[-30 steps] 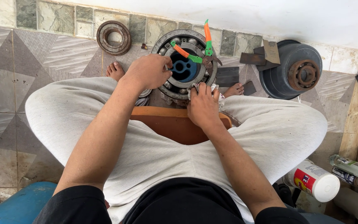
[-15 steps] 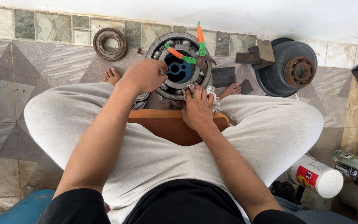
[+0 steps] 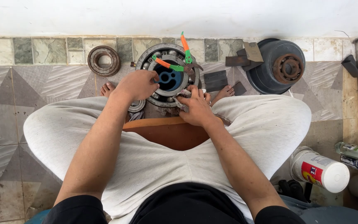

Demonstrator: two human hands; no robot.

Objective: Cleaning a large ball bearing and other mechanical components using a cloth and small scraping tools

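— What is seen from the head view?
— A large bearing (image 3: pixel 168 76) is laid on the floor (image 3: pixel 42 89) between the feet; the left hand (image 3: pixel 137 85) is curled on its rim.
— And the right hand (image 3: pixel 195 108)?
— Closed on what seems a rag (image 3: pixel 182 96); pliers (image 3: pixel 179 62) are rested on top.

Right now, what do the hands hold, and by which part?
Right hand grips a bunched rag. Left hand rests on the bearing rim; a grip cannot be told.

Makeshift repair workshop on a tiled floor (image 3: pixel 34 91), large bearing (image 3: pixel 168 74), pliers (image 3: pixel 179 62), brake drum (image 3: pixel 278 66), grease tub (image 3: pixel 320 170)
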